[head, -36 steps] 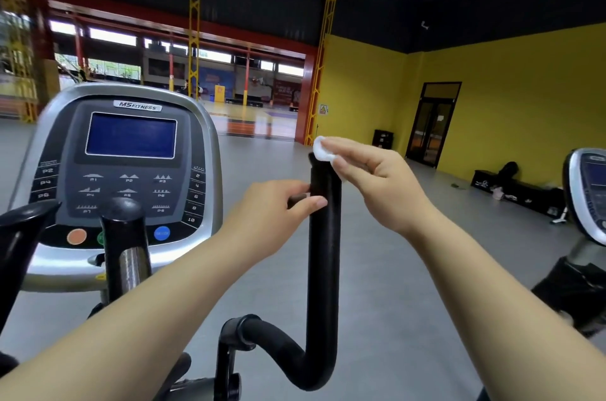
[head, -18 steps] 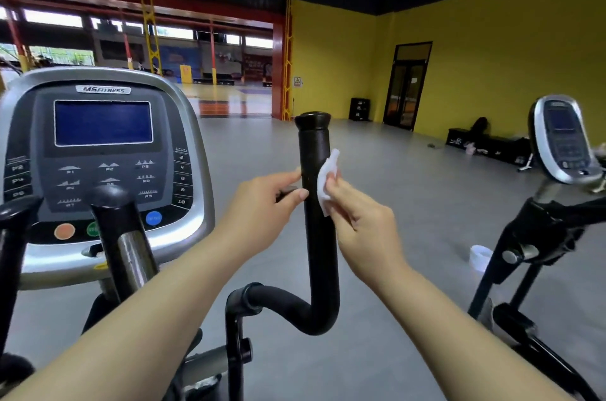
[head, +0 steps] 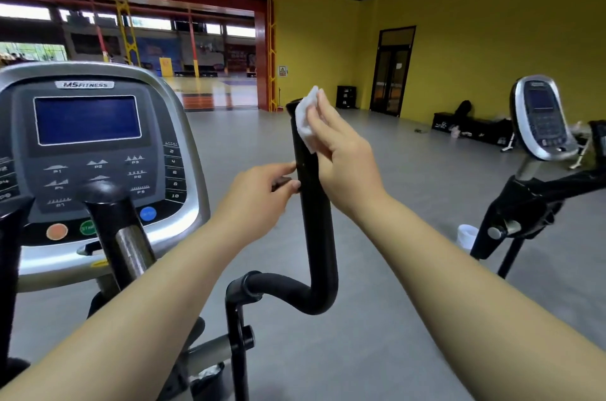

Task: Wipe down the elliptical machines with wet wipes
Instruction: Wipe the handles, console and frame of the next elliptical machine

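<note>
The right hand (head: 341, 151) presses a wet wipe (head: 306, 118) on the black handlebar (head: 314, 203) top; the left hand (head: 259, 197) pinches its side, seemingly around a small dark part.

You're looking at an evenly lit hall; daylight pours in through the open doorway (head: 213, 85) behind the console (head: 88, 151), washing that floor pale. The ceiling above it stays dark. Straight lines bow near the edges, and everything reads slightly soft.
</note>
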Motion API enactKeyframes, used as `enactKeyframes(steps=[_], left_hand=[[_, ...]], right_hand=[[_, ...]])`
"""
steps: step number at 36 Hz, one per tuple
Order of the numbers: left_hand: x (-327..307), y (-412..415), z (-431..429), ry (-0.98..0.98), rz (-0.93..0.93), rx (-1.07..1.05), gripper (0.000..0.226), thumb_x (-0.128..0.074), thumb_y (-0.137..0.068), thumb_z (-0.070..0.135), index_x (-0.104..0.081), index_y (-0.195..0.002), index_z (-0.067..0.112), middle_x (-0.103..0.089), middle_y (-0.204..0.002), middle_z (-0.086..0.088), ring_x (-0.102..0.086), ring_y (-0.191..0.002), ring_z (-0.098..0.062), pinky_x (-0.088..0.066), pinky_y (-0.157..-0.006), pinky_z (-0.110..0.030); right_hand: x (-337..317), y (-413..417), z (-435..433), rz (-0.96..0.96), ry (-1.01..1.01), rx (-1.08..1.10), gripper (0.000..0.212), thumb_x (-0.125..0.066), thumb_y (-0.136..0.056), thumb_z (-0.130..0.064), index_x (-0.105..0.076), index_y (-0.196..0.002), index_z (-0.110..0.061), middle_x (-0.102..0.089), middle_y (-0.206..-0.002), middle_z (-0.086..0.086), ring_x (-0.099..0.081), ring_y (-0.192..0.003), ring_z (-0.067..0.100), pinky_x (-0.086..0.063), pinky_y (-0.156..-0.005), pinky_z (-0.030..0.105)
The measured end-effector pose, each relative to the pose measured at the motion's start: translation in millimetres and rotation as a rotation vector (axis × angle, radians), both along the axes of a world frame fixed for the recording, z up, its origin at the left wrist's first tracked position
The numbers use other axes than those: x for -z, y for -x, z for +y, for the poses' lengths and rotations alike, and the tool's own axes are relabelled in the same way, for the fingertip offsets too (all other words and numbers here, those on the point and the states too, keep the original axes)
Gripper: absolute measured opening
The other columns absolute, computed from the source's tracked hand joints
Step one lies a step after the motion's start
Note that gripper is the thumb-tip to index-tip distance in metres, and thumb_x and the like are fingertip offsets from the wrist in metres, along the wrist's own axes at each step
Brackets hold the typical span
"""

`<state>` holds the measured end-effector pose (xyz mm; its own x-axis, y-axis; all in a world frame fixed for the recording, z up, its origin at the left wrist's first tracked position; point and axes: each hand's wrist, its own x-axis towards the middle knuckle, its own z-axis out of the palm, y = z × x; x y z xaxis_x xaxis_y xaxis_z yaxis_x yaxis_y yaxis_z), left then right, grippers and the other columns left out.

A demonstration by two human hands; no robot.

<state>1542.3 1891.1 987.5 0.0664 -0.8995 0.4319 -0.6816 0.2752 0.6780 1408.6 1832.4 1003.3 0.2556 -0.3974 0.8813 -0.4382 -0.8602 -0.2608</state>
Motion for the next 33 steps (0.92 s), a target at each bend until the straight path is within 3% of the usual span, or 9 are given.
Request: enactKeyframes(steps=[3,6,11,15,18,22,26,30,33], left_hand=[[1.8,-3.6,2.2,-0.005,0.027,0.019,0.032,-0.049,-0.096,0.018,-0.059,-0.125,0.027,-0.069,-0.098,0.008,-0.053,-0.056,-0.010,-0.036,-0.038,-0.010],[5.2,-9.6,3.3,-0.002,-0.043,0.021,0.025,-0.046,-0.095,0.011,-0.067,-0.101,0.023,-0.068,-0.086,0.003,-0.051,-0.055,-0.012,-0.035,-0.039,-0.010],[7.9,-19.5,2.0,-0.041,-0.102,-0.044,0.034,-0.041,-0.093,0.010,-0.063,-0.113,0.027,-0.066,-0.087,0.007,-0.057,-0.059,-0.014,-0.037,-0.044,-0.017],[5.2,-22.3,0.9,0.015,-0.146,-0.077,0.020,-0.049,-0.094,0.023,-0.064,-0.107,0.026,-0.062,-0.083,0.005,-0.052,-0.065,-0.008,-0.034,-0.051,-0.019],[1.7,-21.7,1.1,0.040,-0.171,-0.076,0.014,-0.057,-0.091,0.028,-0.060,-0.104,0.026,-0.051,-0.069,0.007,-0.047,-0.063,-0.005,-0.031,-0.052,-0.019],[0.9,-22.1,-0.2,0.037,-0.176,-0.064,0.012,-0.056,-0.091,0.018,-0.059,-0.102,0.024,-0.050,-0.073,0.007,-0.050,-0.068,-0.007,-0.036,-0.055,-0.019],[6.1,-22.9,1.1,-0.058,-0.055,-0.016,0.032,-0.043,-0.089,0.000,-0.059,-0.108,0.019,-0.057,-0.088,-0.001,-0.064,-0.085,-0.024,-0.057,-0.070,-0.041],[16.8,-23.6,1.1,-0.071,-0.039,-0.022,0.028,-0.043,-0.092,0.005,-0.058,-0.111,0.020,-0.059,-0.088,0.000,-0.065,-0.078,-0.024,-0.053,-0.054,-0.032],[24.3,-24.6,4.3,-0.069,-0.099,-0.015,0.028,-0.044,-0.093,0.010,-0.059,-0.114,0.020,-0.063,-0.094,-0.004,-0.061,-0.086,-0.021,-0.046,-0.065,-0.028]], right_hand=[[21.9,14.2,-2.9,0.171,0.073,-0.004,0.053,-0.058,-0.084,0.010,-0.050,-0.134,-0.003,-0.034,-0.148,0.006,-0.034,-0.135,0.021,-0.038,-0.097,0.018],[57.5,31.9,0.8,0.431,0.180,-0.046,0.050,-0.055,-0.080,0.017,-0.055,-0.127,0.001,-0.046,-0.141,0.015,-0.027,-0.139,0.028,-0.041,-0.101,0.030],[70.9,44.5,13.2,0.674,0.346,-0.014,0.053,-0.011,-0.101,-0.005,-0.060,-0.121,0.004,-0.059,-0.129,0.016,-0.047,-0.125,0.042,-0.048,-0.095,0.053],[30.1,37.5,7.2,0.649,0.398,0.075,0.058,-0.009,-0.103,-0.011,-0.063,-0.115,0.007,-0.058,-0.127,0.021,-0.048,-0.122,0.046,-0.044,-0.098,0.055],[-2.4,23.4,-4.8,0.593,0.366,0.104,0.033,-0.041,-0.091,0.011,-0.058,-0.120,0.010,-0.054,-0.132,0.025,-0.043,-0.126,0.049,-0.042,-0.098,0.059],[-12.3,17.2,-8.8,0.583,0.361,0.098,0.050,-0.061,-0.075,0.022,-0.054,-0.124,0.011,-0.051,-0.134,0.026,-0.039,-0.129,0.048,-0.038,-0.103,0.057],[25.0,28.3,3.7,0.636,0.298,0.041,0.036,-0.053,-0.084,0.015,-0.058,-0.119,0.010,-0.053,-0.133,0.023,-0.039,-0.130,0.046,-0.041,-0.102,0.052],[85.6,45.1,23.8,0.763,0.273,-0.003,0.044,-0.021,-0.100,-0.002,-0.059,-0.122,0.005,-0.057,-0.131,0.017,-0.041,-0.131,0.037,-0.034,-0.108,0.051],[117.0,59.8,32.2,0.849,0.270,-0.002,0.051,-0.015,-0.097,0.001,-0.056,-0.127,0.002,-0.054,-0.136,0.012,-0.035,-0.135,0.032,-0.032,-0.111,0.046]])
